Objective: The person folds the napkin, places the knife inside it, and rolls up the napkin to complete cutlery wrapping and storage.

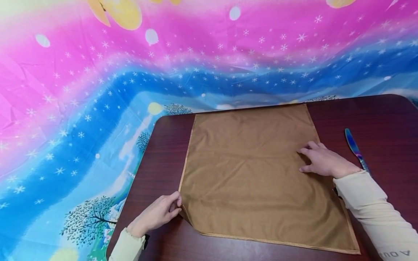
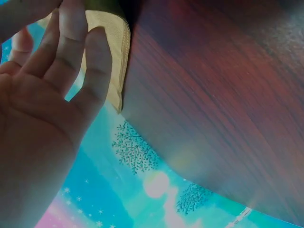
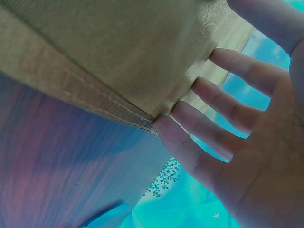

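Observation:
A brown cloth napkin [image 1: 248, 174] with a lighter stitched hem is spread over the dark wooden table. My left hand [image 1: 160, 212] pinches its left edge close to the near left corner, which lifts and folds there. In the left wrist view the fingers of that hand are by the hem [image 2: 121, 71], and the thumb is mostly out of frame. Over the right side of the napkin, my right hand [image 1: 326, 159] has its fingers spread, fingertips touching the fabric. The right wrist view has those fingertips [image 3: 180, 109] along the cloth's edge. Soft creases run across the napkin.
To the right of the napkin lies an iridescent table knife [image 1: 354, 145] on the table [image 1: 147, 174]. A backdrop [image 1: 183, 47] in pink and blue with snowflakes and trees hangs behind the table's far and left edges.

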`<state>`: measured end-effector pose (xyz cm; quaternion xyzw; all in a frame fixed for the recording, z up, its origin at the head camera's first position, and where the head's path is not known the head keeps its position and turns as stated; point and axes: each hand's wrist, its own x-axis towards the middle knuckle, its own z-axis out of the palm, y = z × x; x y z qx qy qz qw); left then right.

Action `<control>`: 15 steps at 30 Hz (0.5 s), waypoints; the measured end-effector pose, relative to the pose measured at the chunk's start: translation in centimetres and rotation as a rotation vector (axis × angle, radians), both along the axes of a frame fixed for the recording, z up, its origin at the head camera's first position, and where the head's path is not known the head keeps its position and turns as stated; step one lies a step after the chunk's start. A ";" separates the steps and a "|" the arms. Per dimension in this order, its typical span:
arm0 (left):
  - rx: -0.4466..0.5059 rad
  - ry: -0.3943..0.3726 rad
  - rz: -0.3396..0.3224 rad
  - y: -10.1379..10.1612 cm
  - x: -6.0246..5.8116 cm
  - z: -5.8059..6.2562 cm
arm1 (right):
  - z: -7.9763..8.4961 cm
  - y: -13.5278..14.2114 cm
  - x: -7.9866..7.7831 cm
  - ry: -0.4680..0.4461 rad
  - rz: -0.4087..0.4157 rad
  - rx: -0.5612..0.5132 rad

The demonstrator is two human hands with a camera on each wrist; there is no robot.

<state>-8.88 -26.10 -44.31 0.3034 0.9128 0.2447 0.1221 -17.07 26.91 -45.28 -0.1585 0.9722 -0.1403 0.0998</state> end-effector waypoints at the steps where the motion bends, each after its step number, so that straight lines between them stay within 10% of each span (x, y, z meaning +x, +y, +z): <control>1: -0.001 0.016 -0.007 0.1 0.0 0.0 | 0.0 0.0 0.0 -0.003 -0.002 0.000; 15: 0.024 0.125 -0.102 0.7 -0.6 0.1 | 0.1 0.0 0.2 -0.008 -0.005 0.003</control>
